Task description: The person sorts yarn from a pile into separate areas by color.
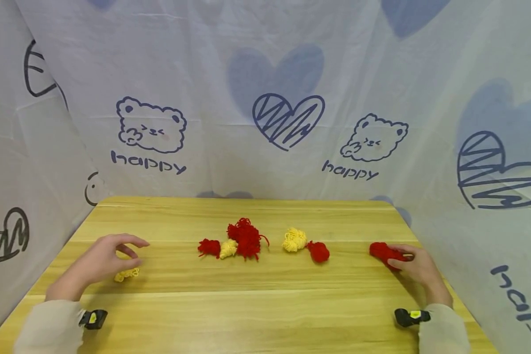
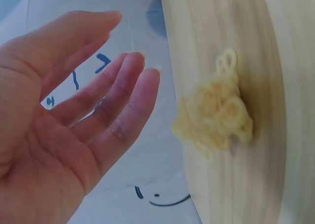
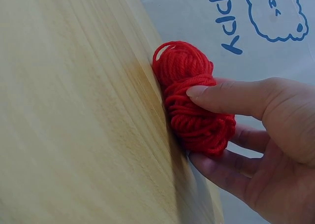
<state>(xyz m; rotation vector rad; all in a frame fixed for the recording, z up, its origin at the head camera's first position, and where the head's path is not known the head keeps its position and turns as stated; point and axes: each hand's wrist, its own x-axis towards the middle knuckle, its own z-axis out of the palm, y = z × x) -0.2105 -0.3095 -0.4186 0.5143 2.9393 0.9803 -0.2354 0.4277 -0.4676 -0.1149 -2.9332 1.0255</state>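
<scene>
My left hand (image 1: 110,258) hovers at the left side of the table with its fingers loosely bent and nothing in them. Below it lies a small bundle of yellow yarn (image 2: 214,113), partly hidden by the hand in the head view. At the right side, my right hand (image 1: 418,270) holds a red yarn skein (image 3: 194,103) between thumb and fingers. In the right wrist view the thumb lies across the skein's wound middle and the fingers curl behind it, close over the wood.
Mid-table sit a small red yarn bundle (image 1: 210,248), a small yellow one (image 1: 228,249) and a large loose red one (image 1: 248,239). Right of these are a yellow yarn ball (image 1: 294,240) and a red one (image 1: 319,252). Printed white cloth (image 1: 221,128) hangs around the wooden table (image 1: 248,314).
</scene>
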